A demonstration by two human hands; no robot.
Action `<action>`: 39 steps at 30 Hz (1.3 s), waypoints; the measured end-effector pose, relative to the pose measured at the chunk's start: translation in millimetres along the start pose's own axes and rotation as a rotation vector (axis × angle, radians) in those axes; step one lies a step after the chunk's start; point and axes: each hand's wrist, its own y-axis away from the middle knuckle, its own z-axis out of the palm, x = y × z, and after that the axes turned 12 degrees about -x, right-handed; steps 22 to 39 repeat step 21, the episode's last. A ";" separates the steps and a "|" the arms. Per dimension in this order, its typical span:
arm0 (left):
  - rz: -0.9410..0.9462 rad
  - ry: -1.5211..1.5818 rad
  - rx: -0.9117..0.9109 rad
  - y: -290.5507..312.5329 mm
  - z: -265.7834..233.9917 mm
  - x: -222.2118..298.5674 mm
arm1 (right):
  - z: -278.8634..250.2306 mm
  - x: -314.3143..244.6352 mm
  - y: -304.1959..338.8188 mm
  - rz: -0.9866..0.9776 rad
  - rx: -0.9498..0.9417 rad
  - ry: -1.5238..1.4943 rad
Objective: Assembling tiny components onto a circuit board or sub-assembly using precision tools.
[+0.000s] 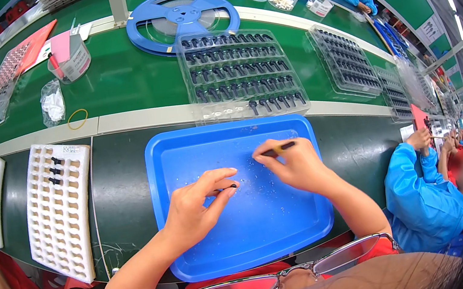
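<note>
Pinching a small black part (230, 187), the left hand (196, 208) hovers over the blue tray (201, 253). The right hand (296, 164) grip is pressed together on tweezers (277, 149).

Blue tray (184, 152): smooth moulded plastic, semi-gloss, flecked with tiny clear bits. Small black part (231, 187), pinched by the left hand (196, 208): dark, matt plastic or rubber, which cannot be told. Slim tool (279, 149) in the right hand (295, 164): dark, faintly shiny. White grid tray (59, 210): matt plastic. Clear blister tray (239, 73): thin glossy transparent plastic. Blue reel (180, 15): smooth hard plastic. Bench top (123, 83): green, satin mat
</note>
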 end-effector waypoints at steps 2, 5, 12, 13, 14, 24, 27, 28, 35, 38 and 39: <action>0.012 -0.007 0.010 2.5 -1.8 -0.7 | 5.3 -14.9 19.6 -0.084 0.087 -0.315; 0.059 -0.011 0.004 4.2 -0.4 -0.4 | 23.9 -33.3 54.0 -0.178 0.216 -0.784; 0.230 -0.182 -0.003 2.4 3.2 -1.4 | 57.3 -38.0 61.1 -0.224 0.358 -0.937; 0.233 -0.187 -0.009 2.7 3.3 -1.0 | 56.6 -37.2 61.1 -0.226 0.352 -0.916; 0.239 -0.204 -0.005 3.3 4.5 -0.9 | 56.4 -35.5 61.4 -0.230 0.341 -0.893; 0.253 -0.223 0.021 5.5 3.0 1.9 | 58.3 -31.9 60.5 -0.279 0.342 -0.941; 0.253 -0.223 0.021 5.5 3.0 1.9 | 58.3 -31.9 60.5 -0.279 0.342 -0.941; 0.253 -0.223 0.021 5.5 3.0 1.9 | 58.3 -31.9 60.5 -0.279 0.342 -0.941; 0.253 -0.223 0.021 5.5 3.0 1.9 | 58.3 -31.9 60.5 -0.279 0.342 -0.941; 0.253 -0.223 0.021 5.5 3.0 1.9 | 58.3 -31.9 60.5 -0.279 0.342 -0.941; 0.253 -0.223 0.021 5.5 3.0 1.9 | 58.3 -31.9 60.5 -0.279 0.342 -0.941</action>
